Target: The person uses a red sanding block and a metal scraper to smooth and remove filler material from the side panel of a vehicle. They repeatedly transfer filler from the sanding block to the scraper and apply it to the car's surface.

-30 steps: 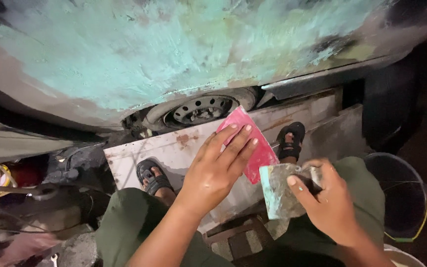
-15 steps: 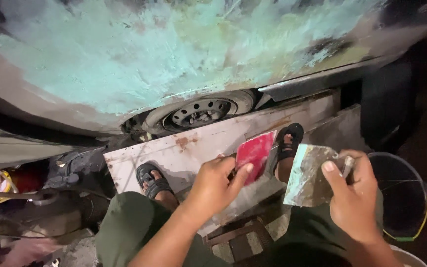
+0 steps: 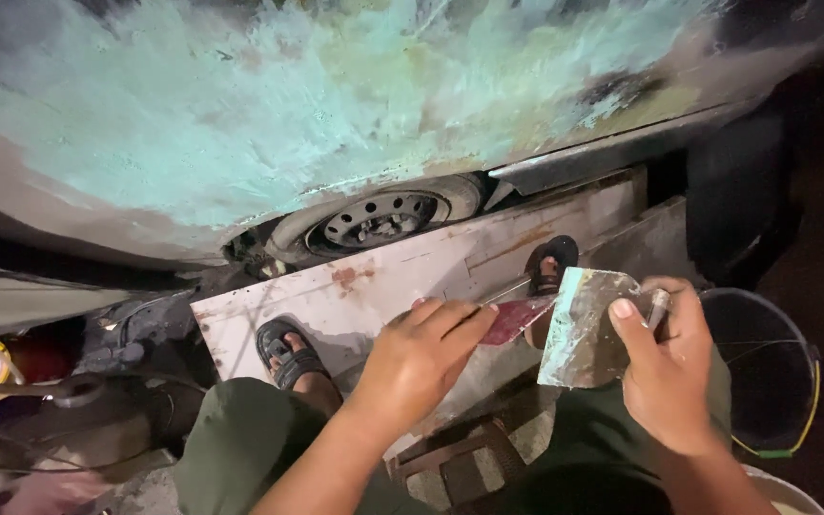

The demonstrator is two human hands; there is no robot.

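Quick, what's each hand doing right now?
Left hand: closed on a red spreader.
Right hand: closed on a filler-smeared metal scraper.

Single view only, taken from head-worn camera. Scene viewed steeply downward and forward, over wearer's knees and sandalled feet. Both hands, left hand (image 3: 419, 358) and right hand (image 3: 668, 370), seen close in lower frame. Patched car body panel (image 3: 269, 114) fills upper frame, near. No second view provided, so nothing shared.
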